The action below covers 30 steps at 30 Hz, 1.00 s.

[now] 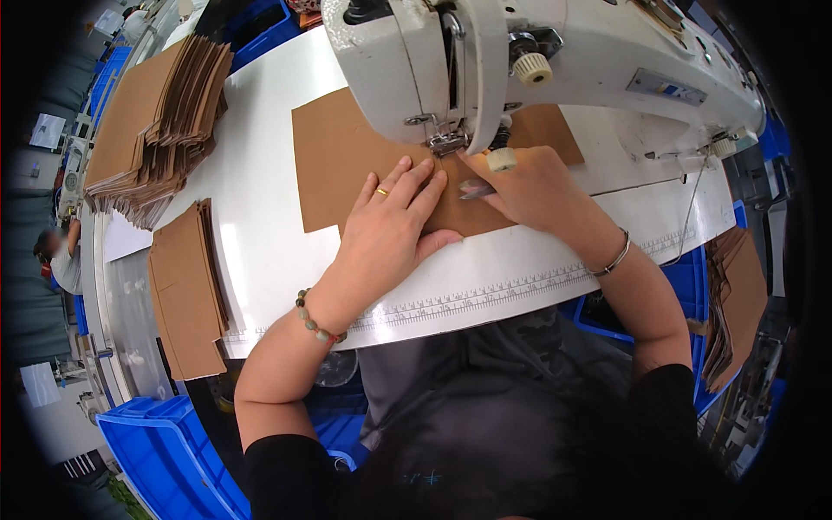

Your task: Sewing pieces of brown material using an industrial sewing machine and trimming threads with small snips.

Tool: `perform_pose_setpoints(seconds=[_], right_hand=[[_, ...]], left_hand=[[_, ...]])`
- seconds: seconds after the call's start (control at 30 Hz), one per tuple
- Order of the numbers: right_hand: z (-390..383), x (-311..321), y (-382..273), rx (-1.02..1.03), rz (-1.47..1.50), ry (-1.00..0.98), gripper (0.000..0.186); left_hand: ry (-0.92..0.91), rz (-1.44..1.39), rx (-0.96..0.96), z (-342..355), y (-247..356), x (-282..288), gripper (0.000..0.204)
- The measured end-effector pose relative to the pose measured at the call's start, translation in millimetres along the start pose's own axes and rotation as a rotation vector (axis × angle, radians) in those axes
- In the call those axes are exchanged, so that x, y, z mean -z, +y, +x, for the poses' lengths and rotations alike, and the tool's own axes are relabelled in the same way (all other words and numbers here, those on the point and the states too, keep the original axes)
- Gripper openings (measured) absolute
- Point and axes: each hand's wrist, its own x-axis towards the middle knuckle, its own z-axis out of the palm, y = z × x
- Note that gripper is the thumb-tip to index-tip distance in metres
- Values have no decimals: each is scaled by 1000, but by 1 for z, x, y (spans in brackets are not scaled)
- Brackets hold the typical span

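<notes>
A brown panel (334,156) lies on the white sewing table (251,260) under the presser foot (448,143) of a white sewing machine (607,61). My left hand (397,217) rests on the panel just left of and below the foot, fingers extended and slightly apart, thumb out to the right, holding nothing. My right hand (520,186) is curled beside the needle area, closed round a small metal tool (472,191), perhaps thread snips, with the index fingertip by the presser foot.
Tall stacks of brown pieces (139,113) and a lower pile (182,295) sit on the left. More pieces (732,303) lie at right beside blue bins (685,282). Another blue bin (156,442) is lower left. A ruler strip runs along the front edge. A co-worker (61,260) sits at far left.
</notes>
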Motion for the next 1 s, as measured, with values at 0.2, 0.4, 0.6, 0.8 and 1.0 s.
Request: perform_pose_setpoints(seconds=[0.2,0.4,0.6,0.8,1.0], right_hand=[[0,1,1,8,-9,8,48],[-2,0,3,11,-17,10,46],[-2,0,3,1,16,14,32],[1,-3,10,-54,318,40,40],[-5,-8,21,-252,1104,43,19]], left_hand=[[3,0,-1,1,-1,0,72],[4,2,8,1,-1,-2,72],[4,4,13,3,-4,-4,72],[20,4,9,5,-5,-3,71],[25,5,9,3,-6,-4,70]])
